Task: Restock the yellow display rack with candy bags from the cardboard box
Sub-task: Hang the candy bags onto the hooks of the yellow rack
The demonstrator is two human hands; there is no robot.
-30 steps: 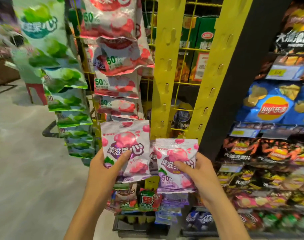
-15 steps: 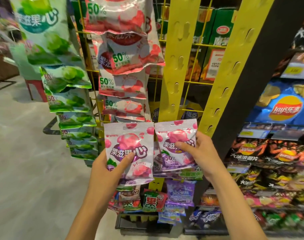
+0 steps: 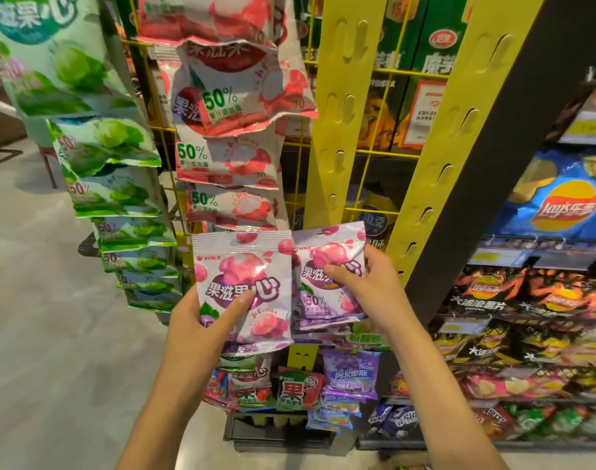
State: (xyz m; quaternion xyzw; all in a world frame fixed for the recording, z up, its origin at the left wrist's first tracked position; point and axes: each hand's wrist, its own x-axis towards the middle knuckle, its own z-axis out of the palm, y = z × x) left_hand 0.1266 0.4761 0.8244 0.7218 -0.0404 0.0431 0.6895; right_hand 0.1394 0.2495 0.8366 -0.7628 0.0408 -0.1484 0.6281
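Holding a pink and purple candy bag in each hand, I have both up in front of the yellow rack (image 3: 337,106). My left hand (image 3: 201,320) grips the left bag (image 3: 242,266) by its lower left corner, thumb pressed flat across the front and the other fingers hidden behind it. My right hand (image 3: 367,290) pinches the right bag (image 3: 318,300) at its right side, thumb on the printed face and fingers curled round the edge. The two bags are upright and side by side, their inner edges touching or slightly overlapping; I cannot tell which. The top of the right bag sits just in front of the rack's slotted yellow upright, and I cannot tell whether it hangs on a hook.

Directly above my left bag hangs a column of red and white candy bags (image 3: 232,157), and further left a column of green ones (image 3: 110,184). Below my hands, more small bags (image 3: 350,371) hang low on the rack. To the right, dark shelves (image 3: 503,252) carry bags of crisps (image 3: 561,205).
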